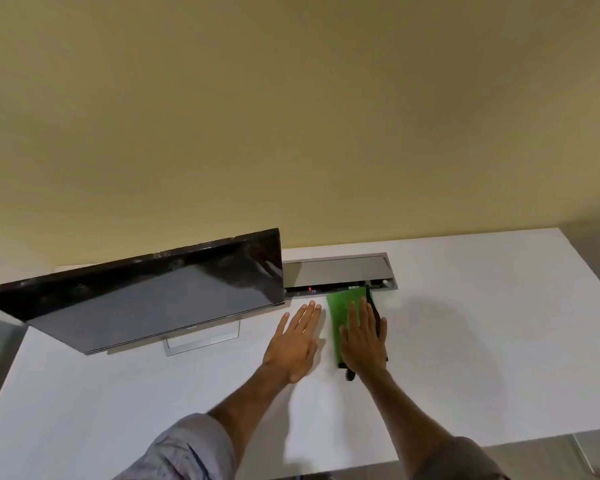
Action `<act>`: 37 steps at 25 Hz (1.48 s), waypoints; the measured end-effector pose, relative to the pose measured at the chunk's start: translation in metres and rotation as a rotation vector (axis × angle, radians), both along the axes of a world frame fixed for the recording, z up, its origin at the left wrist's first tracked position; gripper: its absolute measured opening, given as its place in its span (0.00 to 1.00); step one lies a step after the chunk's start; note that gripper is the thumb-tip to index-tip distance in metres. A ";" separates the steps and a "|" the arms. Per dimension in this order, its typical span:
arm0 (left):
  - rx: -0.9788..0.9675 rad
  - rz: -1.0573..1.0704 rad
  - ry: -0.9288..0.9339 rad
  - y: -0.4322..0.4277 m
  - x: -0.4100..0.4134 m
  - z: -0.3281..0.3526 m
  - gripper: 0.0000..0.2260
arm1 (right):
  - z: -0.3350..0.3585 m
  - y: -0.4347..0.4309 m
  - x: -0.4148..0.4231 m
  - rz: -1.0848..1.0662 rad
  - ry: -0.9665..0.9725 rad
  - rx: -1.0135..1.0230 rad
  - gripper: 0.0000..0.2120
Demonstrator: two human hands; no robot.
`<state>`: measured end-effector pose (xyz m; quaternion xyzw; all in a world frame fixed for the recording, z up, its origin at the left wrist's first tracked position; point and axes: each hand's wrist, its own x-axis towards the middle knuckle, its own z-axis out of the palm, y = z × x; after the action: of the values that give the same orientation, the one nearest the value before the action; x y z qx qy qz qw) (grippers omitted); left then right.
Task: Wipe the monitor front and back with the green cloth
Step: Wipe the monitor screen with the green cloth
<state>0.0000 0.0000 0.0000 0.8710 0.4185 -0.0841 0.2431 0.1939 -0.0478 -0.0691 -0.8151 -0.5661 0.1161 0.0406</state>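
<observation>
Cloth first: the green cloth is a long folded rectangle with a soft, fuzzy look, lying flat on the white desk just right of the monitor's right end. Your right hand is resting palm-down on top of it, fingers straight and held together, pointing away from you. Nothing is curled or pinching. There's a black strip of something running along the cloth's right edge and poking out at the near end below your wrist, but I can't tell what it is.

Your left hand is just beside the cloth on the left, flat over the bare desk. Its fingers are straight and close together and the thumb is sticking out to the side. It's a bit blurry, so I can't say if it's actually touching the surface.

The far end of the cloth reaches a grey brushed-metal hatch set into the desk, a long rectangular lid with a dark slot along its near side and a tiny red light in it.

The monitor is a wide, thin panel with a glossy black frame. The screen is dark and reflective and it's leaning back from you. Its top edge looks speckled. It sits on a squared-off silvery stand — shaped like a flat open frame.

Behind everything is a plain matte tan wall. The desk top is smooth and white. Your grey sleeves are bunched up near the elbows.
</observation>
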 end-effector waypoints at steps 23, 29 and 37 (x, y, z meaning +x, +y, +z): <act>-0.203 0.007 0.140 0.046 0.092 -0.097 0.48 | -0.082 0.043 0.044 0.004 0.114 -0.101 0.41; -0.193 0.061 0.058 0.031 0.068 -0.108 0.26 | -0.077 0.051 0.042 -0.027 0.123 -0.185 0.46; -0.250 0.132 0.006 0.016 0.036 -0.070 0.28 | -0.041 0.052 0.052 0.038 0.028 -0.268 0.51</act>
<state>0.0358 0.0159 -0.0696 0.8042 0.4619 -0.1220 0.3535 0.2464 0.0040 -0.1103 -0.8007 -0.5601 0.2030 -0.0629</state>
